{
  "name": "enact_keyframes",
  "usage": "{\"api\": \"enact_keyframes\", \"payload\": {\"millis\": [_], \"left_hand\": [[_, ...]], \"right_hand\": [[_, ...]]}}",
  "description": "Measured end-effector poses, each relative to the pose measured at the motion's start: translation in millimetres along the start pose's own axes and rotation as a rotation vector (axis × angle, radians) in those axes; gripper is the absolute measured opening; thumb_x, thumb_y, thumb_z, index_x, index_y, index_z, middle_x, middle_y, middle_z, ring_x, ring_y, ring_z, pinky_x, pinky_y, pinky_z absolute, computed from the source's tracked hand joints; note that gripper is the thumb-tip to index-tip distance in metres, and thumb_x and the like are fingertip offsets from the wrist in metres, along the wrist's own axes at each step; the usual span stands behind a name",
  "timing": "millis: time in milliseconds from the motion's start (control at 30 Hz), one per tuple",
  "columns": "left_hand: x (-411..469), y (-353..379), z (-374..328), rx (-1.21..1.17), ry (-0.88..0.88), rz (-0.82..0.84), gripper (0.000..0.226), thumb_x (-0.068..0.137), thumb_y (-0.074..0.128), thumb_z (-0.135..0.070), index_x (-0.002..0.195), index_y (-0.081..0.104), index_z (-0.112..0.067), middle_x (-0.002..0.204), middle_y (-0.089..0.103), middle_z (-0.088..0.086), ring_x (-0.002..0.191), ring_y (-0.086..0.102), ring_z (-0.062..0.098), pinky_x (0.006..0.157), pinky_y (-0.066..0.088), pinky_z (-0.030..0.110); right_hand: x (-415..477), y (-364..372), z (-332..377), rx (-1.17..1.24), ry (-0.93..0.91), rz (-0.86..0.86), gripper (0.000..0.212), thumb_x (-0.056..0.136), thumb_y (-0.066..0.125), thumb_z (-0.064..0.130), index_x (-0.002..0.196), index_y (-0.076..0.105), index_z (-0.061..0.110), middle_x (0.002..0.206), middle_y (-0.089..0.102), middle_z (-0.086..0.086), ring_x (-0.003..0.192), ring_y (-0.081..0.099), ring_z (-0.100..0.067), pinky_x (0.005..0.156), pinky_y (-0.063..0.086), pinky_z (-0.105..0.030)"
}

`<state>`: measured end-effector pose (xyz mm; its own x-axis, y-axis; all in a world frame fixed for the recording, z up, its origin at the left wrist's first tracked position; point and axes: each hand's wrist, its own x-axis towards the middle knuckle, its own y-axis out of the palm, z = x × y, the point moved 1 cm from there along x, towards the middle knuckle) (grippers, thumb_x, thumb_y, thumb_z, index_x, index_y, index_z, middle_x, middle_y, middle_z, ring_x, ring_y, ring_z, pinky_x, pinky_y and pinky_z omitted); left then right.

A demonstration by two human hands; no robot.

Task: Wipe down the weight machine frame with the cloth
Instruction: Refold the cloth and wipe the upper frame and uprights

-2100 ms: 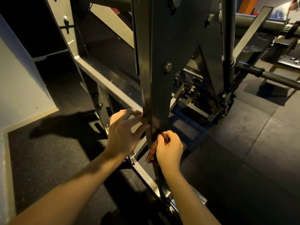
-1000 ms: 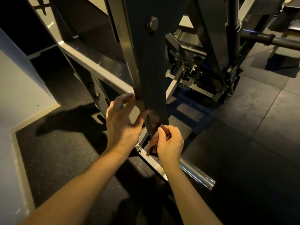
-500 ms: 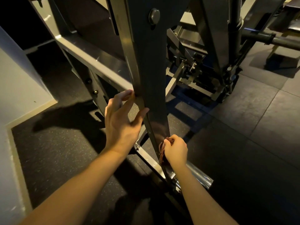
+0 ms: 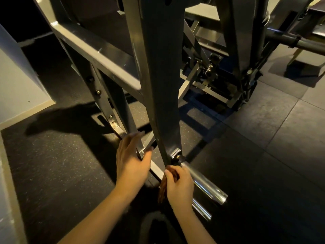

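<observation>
Head view showed the dark upright bar (image 4: 163,88) of the weight machine frame running down the middle of the scene. At that bar's foot, the right hand (image 4: 179,186) was clenched tight around a bunched brown cloth (image 4: 162,189), pressing it against the bar's lowest end, right beside the chrome peg (image 4: 205,186) sticking out there. Left of the bar, the left hand (image 4: 132,162) had its fingers spread, braced on a lighter strut (image 4: 140,148), gripping nothing. Dark rubber floor (image 4: 263,155) lay beneath.
</observation>
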<state>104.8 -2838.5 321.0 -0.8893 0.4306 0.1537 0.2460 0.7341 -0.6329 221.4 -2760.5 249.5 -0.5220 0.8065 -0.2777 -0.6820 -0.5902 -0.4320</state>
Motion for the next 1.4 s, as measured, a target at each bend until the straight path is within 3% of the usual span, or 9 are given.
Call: {"api": "enact_keyframes", "payload": {"millis": [167, 333, 533, 667, 733, 833, 1067, 1200, 1400], "left_hand": [[-8.3, 9.5, 12.5, 0.005, -0.062, 0.038, 0.035, 0.09, 0.072, -0.035, 0.121, 0.057, -0.043, 0.13, 0.049, -0.018, 0.126, 0.047, 0.004, 0.106, 0.044, 0.034], [-20.5, 12.2, 14.5, 0.004, -0.098, 0.044, 0.034, 0.09, 0.07, -0.04, 0.123, 0.063, -0.039, 0.137, 0.055, -0.007, 0.131, 0.052, 0.011, 0.11, 0.047, 0.039], [-29.1, 14.8, 25.7, -0.009, -0.112, 0.048, 0.023, 0.095, 0.069, -0.031, 0.117, 0.063, -0.036, 0.114, 0.06, -0.013, 0.098, 0.059, -0.01, 0.084, 0.051, 0.013], [-21.5, 23.5, 39.3, -0.031, -0.142, 0.136, 0.028, 0.093, 0.07, -0.036, 0.118, 0.058, -0.044, 0.119, 0.06, -0.01, 0.079, 0.064, -0.001, 0.072, 0.052, 0.014], [-10.8, 31.9, 46.3, -0.039, -0.147, 0.159, 0.031, 0.092, 0.071, -0.038, 0.12, 0.06, -0.044, 0.124, 0.059, -0.014, 0.094, 0.063, 0.0, 0.088, 0.055, 0.028], [7.4, 42.9, 59.3, -0.025, -0.081, 0.192, 0.039, 0.09, 0.071, -0.036, 0.128, 0.062, -0.037, 0.124, 0.058, -0.02, 0.114, 0.057, 0.001, 0.101, 0.052, 0.035], [12.8, 61.9, 101.3, 0.006, 0.139, 0.374, 0.045, 0.094, 0.069, -0.033, 0.137, 0.058, -0.029, 0.122, 0.051, -0.021, 0.113, 0.053, 0.0, 0.091, 0.04, 0.02], [2.2, 87.9, 127.2, -0.04, 0.124, 0.378, 0.049, 0.092, 0.07, -0.041, 0.139, 0.057, -0.03, 0.12, 0.05, -0.021, 0.11, 0.051, -0.001, 0.082, 0.038, 0.015], [-26.5, 135.5, 174.7, -0.062, 0.153, 0.338, 0.056, 0.087, 0.07, -0.056, 0.136, 0.057, -0.032, 0.133, 0.054, -0.009, 0.12, 0.047, 0.002, 0.1, 0.043, 0.032]], "right_hand": [[30.1, -48.3, 21.4, 0.222, 0.024, -0.167, 0.033, 0.098, 0.063, 0.022, 0.131, 0.059, 0.027, 0.128, 0.054, 0.01, 0.121, 0.054, -0.01, 0.104, 0.05, -0.039], [60.7, -19.8, 47.8, 0.234, -0.055, -0.292, 0.022, 0.099, 0.062, 0.022, 0.121, 0.062, 0.023, 0.12, 0.056, 0.008, 0.114, 0.057, -0.009, 0.1, 0.052, -0.033], [-2.2, 1.8, -2.5, -0.024, -0.205, 0.072, 0.026, 0.096, 0.067, 0.02, 0.117, 0.06, 0.033, 0.115, 0.054, 0.021, 0.106, 0.054, 0.004, 0.097, 0.055, -0.027], [33.3, -31.6, 8.0, 0.313, -0.003, -0.23, 0.05, 0.092, 0.07, 0.016, 0.137, 0.052, 0.032, 0.135, 0.052, 0.015, 0.122, 0.052, -0.004, 0.088, 0.054, -0.023], [53.8, -33.9, 19.5, 0.344, -0.09, -0.397, 0.049, 0.091, 0.071, 0.017, 0.135, 0.054, 0.03, 0.132, 0.054, 0.014, 0.123, 0.054, -0.004, 0.102, 0.052, -0.033], [47.4, 3.2, 26.0, 0.254, -0.212, -0.439, 0.033, 0.091, 0.068, 0.012, 0.12, 0.061, 0.026, 0.117, 0.056, 0.014, 0.109, 0.056, 0.004, 0.094, 0.051, -0.023], [-36.6, 83.0, -50.5, 0.073, -0.139, -0.256, 0.045, 0.093, 0.066, 0.014, 0.126, 0.054, 0.042, 0.119, 0.05, 0.027, 0.117, 0.05, 0.009, 0.095, 0.043, -0.01], [-32.8, 99.5, -106.5, 0.257, 0.095, -0.387, 0.045, 0.092, 0.071, 0.016, 0.117, 0.053, 0.048, 0.115, 0.059, 0.023, 0.111, 0.057, 0.008, 0.091, 0.048, -0.012], [-2.1, 107.8, -188.3, 0.379, 0.007, -0.575, 0.033, 0.093, 0.07, 0.015, 0.114, 0.06, 0.039, 0.11, 0.066, 0.016, 0.105, 0.062, 0.007, 0.092, 0.054, -0.023]]}}
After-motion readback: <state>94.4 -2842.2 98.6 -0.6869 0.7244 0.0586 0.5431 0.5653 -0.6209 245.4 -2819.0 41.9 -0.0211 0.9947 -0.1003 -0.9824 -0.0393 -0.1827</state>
